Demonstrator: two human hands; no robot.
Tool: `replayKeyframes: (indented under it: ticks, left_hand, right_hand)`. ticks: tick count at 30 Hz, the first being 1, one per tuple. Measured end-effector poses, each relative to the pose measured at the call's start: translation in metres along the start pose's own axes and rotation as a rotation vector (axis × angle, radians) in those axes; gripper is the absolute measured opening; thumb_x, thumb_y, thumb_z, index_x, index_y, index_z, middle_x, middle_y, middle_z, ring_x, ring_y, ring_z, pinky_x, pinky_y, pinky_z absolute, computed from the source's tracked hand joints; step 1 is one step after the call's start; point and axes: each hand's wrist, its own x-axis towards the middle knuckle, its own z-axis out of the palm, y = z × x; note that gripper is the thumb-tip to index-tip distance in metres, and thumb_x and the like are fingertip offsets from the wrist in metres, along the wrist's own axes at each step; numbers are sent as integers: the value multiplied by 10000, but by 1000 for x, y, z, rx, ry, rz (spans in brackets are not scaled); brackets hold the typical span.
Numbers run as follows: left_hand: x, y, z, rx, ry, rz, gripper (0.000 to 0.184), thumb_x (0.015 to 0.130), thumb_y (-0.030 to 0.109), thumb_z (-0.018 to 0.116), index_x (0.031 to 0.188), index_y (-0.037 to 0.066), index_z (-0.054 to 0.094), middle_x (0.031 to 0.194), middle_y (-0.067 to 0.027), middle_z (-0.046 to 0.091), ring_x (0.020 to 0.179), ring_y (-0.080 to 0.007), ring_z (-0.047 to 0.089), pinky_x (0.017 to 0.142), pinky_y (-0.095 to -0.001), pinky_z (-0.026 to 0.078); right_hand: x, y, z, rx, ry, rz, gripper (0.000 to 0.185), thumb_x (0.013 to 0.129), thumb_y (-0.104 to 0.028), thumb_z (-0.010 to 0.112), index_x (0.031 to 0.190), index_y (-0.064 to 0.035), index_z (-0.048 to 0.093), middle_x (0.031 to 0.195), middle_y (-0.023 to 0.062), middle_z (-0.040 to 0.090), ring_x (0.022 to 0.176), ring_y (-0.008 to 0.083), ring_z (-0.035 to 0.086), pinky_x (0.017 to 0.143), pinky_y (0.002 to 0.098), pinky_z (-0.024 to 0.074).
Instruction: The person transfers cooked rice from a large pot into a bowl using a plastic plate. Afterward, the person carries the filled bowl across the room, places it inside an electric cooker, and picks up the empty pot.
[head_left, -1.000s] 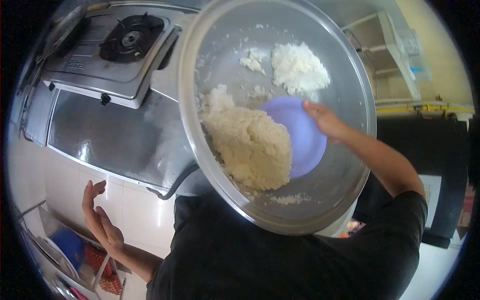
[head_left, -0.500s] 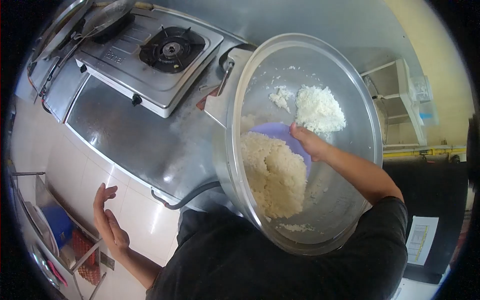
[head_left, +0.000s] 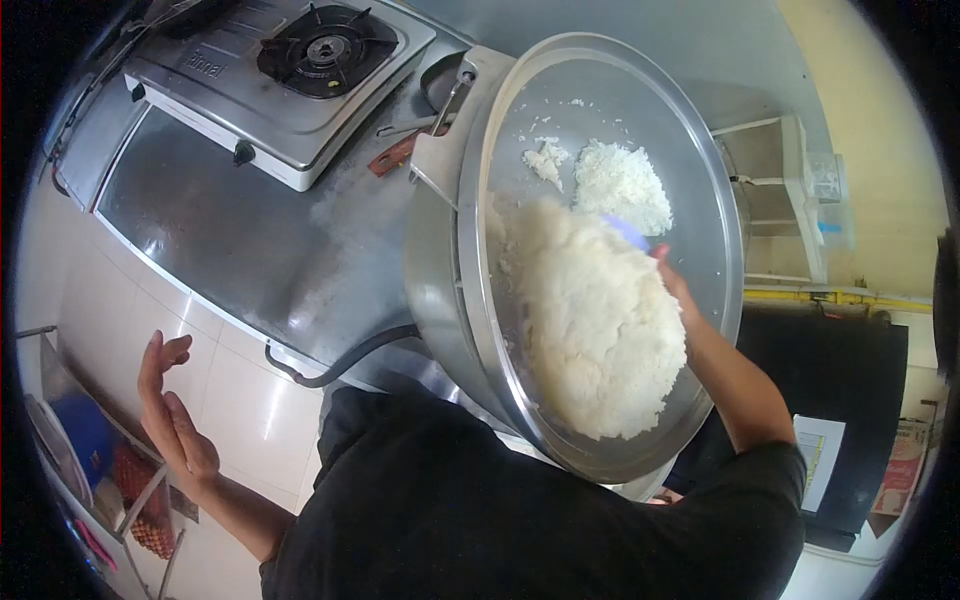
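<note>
The big metal pot (head_left: 704, 215) is the thing to look at here, tilted in view with its wide mouth showing a large, pale mass of rice (head_left: 606, 325) in the part nearer the person's body. The right hand (head_left: 676, 285) is inside the pot's rim, its fingers gripping a purple bowl (head_left: 628, 232). Only a sliver of that bowl peeks out past the rice, and most of those fingers are hidden. Farther up inside the pot lie a whiter heap of rice (head_left: 625, 188) and, just beside it, a small clump (head_left: 546, 162).

The left hand (head_left: 182, 425) is well off to the left of the pot, holding nothing, fingers open and lightly curled. Left of the pot runs the steel worktop (head_left: 225, 235), with a gas stove (head_left: 220, 75) on it. A dark hose (head_left: 365, 352) curves between worktop and pot.
</note>
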Motion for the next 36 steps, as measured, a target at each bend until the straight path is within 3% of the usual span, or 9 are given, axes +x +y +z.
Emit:
replayKeyframes:
  ticks: [9, 16, 26, 29, 30, 33, 34, 35, 36]
  left_hand:
    - [4, 5, -9, -8, 20, 91, 483, 964, 352, 316, 1296, 53, 499, 1067, -166, 635, 978, -276, 589, 882, -427, 444]
    - [33, 43, 3, -155, -121, 333, 506, 953, 316, 325, 1319, -14, 439, 1097, -205, 602, 997, -279, 559, 910, -415, 406]
    - [60, 38, 36, -191, -156, 450, 567, 962, 378, 380, 1360, -25, 359, 1117, -201, 595, 963, -284, 567, 868, -403, 428]
    - [77, 45, 37, -259, -68, 546, 573, 956, 413, 402, 1372, 21, 360, 1114, -201, 600, 963, -273, 567, 857, -402, 428]
    - [89, 43, 33, -246, -54, 632, 611, 952, 459, 357, 1243, -69, 456, 1103, -185, 607, 913, -253, 582, 880, -421, 408]
    - [118, 80, 22, -652, -110, 885, 586, 901, 446, 394, 1185, -59, 487, 978, -182, 596, 883, -292, 565, 827, -431, 401]
    - [126, 98, 23, -809, -122, 1017, 567, 879, 426, 409, 1177, -49, 490, 922, -181, 583, 878, -314, 552, 795, -432, 400]
    - [130, 121, 22, -951, -226, 1146, 527, 903, 392, 396, 1229, -18, 450, 987, -209, 584, 943, -329, 562, 859, -468, 405]
    - [130, 145, 16, -1085, -340, 1269, 495, 927, 358, 384, 1281, 13, 411, 1053, -237, 584, 1008, -344, 571, 922, -504, 410]
  right_hand:
    - [-98, 11, -29, 348, 309, -498, 725, 905, -580, 381, 1316, 16, 408, 1274, 191, 516, 1121, 300, 552, 961, 411, 450]
    - [-192, 63, -45, 548, 547, -859, 670, 924, -527, 405, 1314, 17, 408, 1283, 184, 512, 1127, 299, 549, 964, 420, 449]
    - [-326, 187, -4, 803, 1084, -1013, 556, 965, -428, 416, 1287, 25, 431, 1268, 170, 530, 1116, 284, 561, 959, 425, 457]
    - [-361, 223, -15, 622, 1366, -973, 553, 965, -430, 418, 1261, 35, 457, 1225, 157, 563, 1099, 267, 574, 946, 409, 471]
    - [-363, 222, -15, 561, 1658, -932, 446, 970, -368, 433, 1236, -21, 519, 1172, 174, 584, 1027, 267, 600, 845, 420, 491]
    - [-343, 240, -33, -425, 2076, -370, 395, 979, -362, 415, 1048, -33, 622, 976, 133, 650, 875, 245, 636, 749, 418, 492]
    - [-308, 227, -18, -452, 1985, -197, 354, 966, -301, 441, 885, -16, 634, 811, 113, 649, 735, 256, 639, 637, 416, 482]
    - [-274, 236, -24, -1110, 1841, -32, 256, 909, -258, 514, 1069, -89, 619, 924, 127, 657, 748, 245, 651, 621, 409, 500]
    - [-226, 255, -44, -1278, 1693, 128, 332, 883, -297, 535, 1139, -95, 602, 954, 165, 642, 713, 304, 640, 592, 434, 496]
